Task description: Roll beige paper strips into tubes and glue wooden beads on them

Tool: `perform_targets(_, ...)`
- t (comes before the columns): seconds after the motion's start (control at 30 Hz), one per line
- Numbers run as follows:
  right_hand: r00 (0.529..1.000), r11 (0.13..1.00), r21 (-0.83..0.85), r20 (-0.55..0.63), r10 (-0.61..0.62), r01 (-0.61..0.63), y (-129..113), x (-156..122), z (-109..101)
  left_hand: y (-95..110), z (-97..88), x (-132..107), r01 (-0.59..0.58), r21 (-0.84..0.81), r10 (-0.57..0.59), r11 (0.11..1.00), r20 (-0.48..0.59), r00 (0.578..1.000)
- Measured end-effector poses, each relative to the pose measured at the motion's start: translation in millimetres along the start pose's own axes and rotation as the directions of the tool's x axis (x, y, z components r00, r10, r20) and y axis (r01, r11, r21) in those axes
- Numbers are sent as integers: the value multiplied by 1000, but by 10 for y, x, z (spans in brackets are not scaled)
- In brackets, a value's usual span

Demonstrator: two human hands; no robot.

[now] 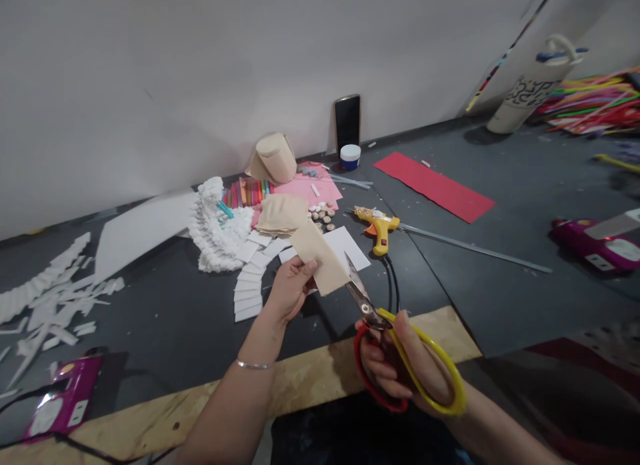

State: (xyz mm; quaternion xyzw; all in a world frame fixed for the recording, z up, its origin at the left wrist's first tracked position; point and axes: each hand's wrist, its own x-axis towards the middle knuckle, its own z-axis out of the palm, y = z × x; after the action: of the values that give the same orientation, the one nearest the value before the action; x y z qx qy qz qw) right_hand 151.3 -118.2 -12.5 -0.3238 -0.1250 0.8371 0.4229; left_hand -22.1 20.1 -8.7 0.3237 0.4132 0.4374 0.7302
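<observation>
My left hand (293, 288) pinches a beige rectangular piece (323, 258), cloth or paper, by its lower left edge. My right hand (395, 365) grips scissors (367, 307) with one yellow and one red handle loop. The metal blades point up and left, at the right corner of the beige piece. Whether they touch it I cannot tell. Behind the piece lie a white sheet (353, 248) and a stack of similar beige pieces (283, 213). Left of my left hand, small white cards (249, 295) lie in an overlapping curve.
A yellow glue gun (380, 228) lies right of centre, its cord running toward me. Behind stand a beige roll (276, 158), a phone (347, 121) and a white-lidded jar (350, 157). White fluffy material (215, 231) and paper scraps (55, 311) lie left; a red strip (435, 185) lies right.
</observation>
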Motion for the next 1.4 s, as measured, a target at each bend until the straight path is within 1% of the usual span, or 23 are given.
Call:
perform_targets(0.07,1000,1000,-12,10,8,-8,8,-10,13,4,7,-2,0,2,0,1000,-1,1000)
perform_targets(0.23,996,997,-33,-51,-74,73,26,-14,74,21,23,-7,11,-7,-11,1000,0,1000)
perform_targets(0.4,996,988,-127,-12,-87,85,35,-38,141,13,3,-4,6,-9,-6,1000,15,1000)
perform_targets(0.5,995,986,-134,-9,-98,96,83,-50,116,0,-12,-1,1,-7,0,1000,40,999)
perform_targets(0.67,991,987,-104,-35,-127,123,181,-32,-2,-9,-30,-8,16,0,-16,1000,56,998)
perform_targets(0.87,990,991,-44,73,-119,123,127,-9,77,-8,-44,-18,19,21,-21,1000,91,996)
perform_targets(0.97,989,991,-42,88,-120,124,128,-11,79,-1,-37,-24,11,33,-14,999,104,995)
perform_targets(1.17,992,992,-36,37,-120,122,83,-9,111,7,12,-61,50,46,-56,998,138,989)
perform_targets(1.3,993,993,15,26,-116,115,39,27,149,-1,26,-76,70,53,-78,996,157,985)
perform_targets(1.4,994,994,33,22,-105,104,39,54,131,-1,31,-81,78,60,-87,995,174,981)
